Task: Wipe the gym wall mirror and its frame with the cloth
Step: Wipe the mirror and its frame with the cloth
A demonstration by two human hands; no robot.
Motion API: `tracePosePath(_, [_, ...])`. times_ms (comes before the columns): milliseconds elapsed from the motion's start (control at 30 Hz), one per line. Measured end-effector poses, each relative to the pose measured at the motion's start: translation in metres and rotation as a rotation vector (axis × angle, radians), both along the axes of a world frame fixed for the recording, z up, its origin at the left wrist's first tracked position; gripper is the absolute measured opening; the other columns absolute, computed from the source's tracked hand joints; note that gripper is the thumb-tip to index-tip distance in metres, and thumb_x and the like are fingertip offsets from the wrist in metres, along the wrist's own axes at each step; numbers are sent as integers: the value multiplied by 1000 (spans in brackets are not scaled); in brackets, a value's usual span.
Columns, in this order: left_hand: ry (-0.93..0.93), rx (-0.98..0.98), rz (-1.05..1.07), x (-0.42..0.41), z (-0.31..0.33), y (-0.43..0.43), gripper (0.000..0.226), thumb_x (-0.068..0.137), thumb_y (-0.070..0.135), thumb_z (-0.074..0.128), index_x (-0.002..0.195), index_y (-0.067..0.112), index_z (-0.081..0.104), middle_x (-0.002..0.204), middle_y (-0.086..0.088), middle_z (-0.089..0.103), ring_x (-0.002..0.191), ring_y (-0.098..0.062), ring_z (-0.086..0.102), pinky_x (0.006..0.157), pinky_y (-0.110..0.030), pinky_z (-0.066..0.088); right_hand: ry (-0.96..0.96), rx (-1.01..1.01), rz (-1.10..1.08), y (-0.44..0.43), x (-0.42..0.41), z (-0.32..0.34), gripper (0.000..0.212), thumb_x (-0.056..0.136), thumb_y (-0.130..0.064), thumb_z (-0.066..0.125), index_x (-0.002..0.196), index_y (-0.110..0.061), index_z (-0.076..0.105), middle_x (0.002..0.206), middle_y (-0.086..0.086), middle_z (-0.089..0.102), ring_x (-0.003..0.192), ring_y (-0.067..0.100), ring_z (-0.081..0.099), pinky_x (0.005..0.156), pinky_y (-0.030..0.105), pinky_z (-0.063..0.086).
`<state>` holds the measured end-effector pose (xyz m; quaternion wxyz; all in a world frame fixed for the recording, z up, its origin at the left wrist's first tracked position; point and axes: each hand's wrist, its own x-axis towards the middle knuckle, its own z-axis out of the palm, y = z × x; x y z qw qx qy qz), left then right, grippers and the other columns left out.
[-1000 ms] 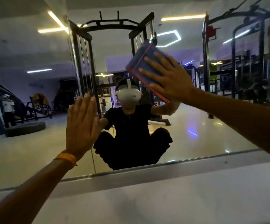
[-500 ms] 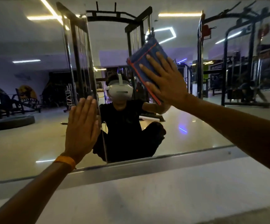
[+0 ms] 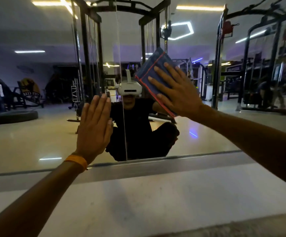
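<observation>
The mirror fills the upper two thirds of the frame, a broad wall-mounted pane standing upright. A thin vertical seam runs down it just left of centre, joining two panels. Its glass gives a clear reflection of a dim gym hall.

The frame shows as a narrow grey strip along the mirror's lower edge. It crosses the middle of the picture and rises slightly toward the right.

The cloth is dark blue with a red stitched border, folded into a flat rectangle. It lies tilted against the glass right of centre, pressed flat under the spread fingers of the right hand.
</observation>
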<state>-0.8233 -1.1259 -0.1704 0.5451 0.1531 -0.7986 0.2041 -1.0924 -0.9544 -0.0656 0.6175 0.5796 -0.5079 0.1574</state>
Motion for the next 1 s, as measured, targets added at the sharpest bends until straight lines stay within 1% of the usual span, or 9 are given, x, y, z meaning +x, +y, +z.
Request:
tracePosePath(100, [14, 0, -1, -1, -2, 1, 62, 106, 25, 37, 163, 5, 21, 173, -12, 13, 161, -28, 7, 127, -58, 13, -144, -43, 76, -23, 27, -66, 54, 108, -36, 37, 159, -16, 39, 167, 18, 28, 156, 42, 17, 126, 59, 14])
tracePosePath(233, [2, 7, -19, 4, -10, -6, 62, 106, 24, 38, 163, 4, 22, 172, -12, 13, 161, -28, 7, 127, -59, 15, 185, 276, 42, -18, 29, -169, 60, 105, -38, 52, 160, -23, 34, 169, 9, 26, 158, 33, 13, 128, 51, 12])
tracePosePath(333, [-18, -7, -14, 12, -18, -10, 63, 105, 23, 40, 163, 4, 22, 172, -13, 15, 160, -30, 9, 125, -61, 19, 299, 384, 49, -11, 13, -122, 55, 109, -42, 39, 160, -25, 31, 168, 9, 30, 157, 31, 20, 127, 54, 19])
tracePosePath(467, [-33, -14, -12, 21, -21, -14, 63, 105, 21, 40, 163, 5, 23, 172, -13, 16, 160, -30, 10, 126, -60, 18, -31, 16, 4, -16, 25, -23, 55, 110, -40, 30, 161, -18, 33, 168, 17, 26, 156, 39, 20, 127, 57, 13])
tracePosePath(567, [-27, -20, -17, 22, -22, -14, 61, 106, 22, 38, 162, 5, 24, 172, -12, 17, 160, -29, 11, 127, -58, 16, -189, -104, 61, -34, 48, -60, 54, 110, -37, 32, 158, -14, 41, 166, 18, 31, 155, 41, 21, 128, 55, 8])
tracePosePath(700, [-15, -9, -24, 20, -25, -16, 60, 106, 23, 38, 162, 5, 25, 172, -13, 17, 160, -30, 11, 126, -59, 17, 27, 247, 60, -31, 57, -169, 53, 110, -40, 33, 159, -22, 38, 168, 10, 27, 158, 33, 13, 129, 50, 5])
tracePosePath(767, [-13, -14, -19, 19, -25, -17, 60, 106, 24, 37, 162, 4, 26, 171, -14, 18, 160, -31, 11, 125, -62, 19, 166, 375, 30, -21, 41, -172, 53, 112, -42, 29, 161, -23, 33, 169, 9, 25, 158, 31, 15, 129, 48, 7])
tracePosePath(833, [-2, -10, -2, 16, -26, -13, 62, 106, 26, 38, 162, 4, 26, 171, -15, 17, 160, -33, 11, 124, -63, 18, 183, 363, 42, -9, 22, -146, 52, 113, -42, 25, 161, -23, 29, 168, 11, 27, 157, 32, 17, 129, 49, 10])
tracePosePath(1000, [62, -26, 72, 8, -27, 4, 64, 103, 28, 40, 162, 6, 25, 172, -16, 15, 160, -34, 7, 129, -56, 2, -281, -22, 35, 30, -29, -107, 58, 109, -30, 31, 164, -21, 13, 170, 19, 17, 158, 39, 8, 129, 54, 3])
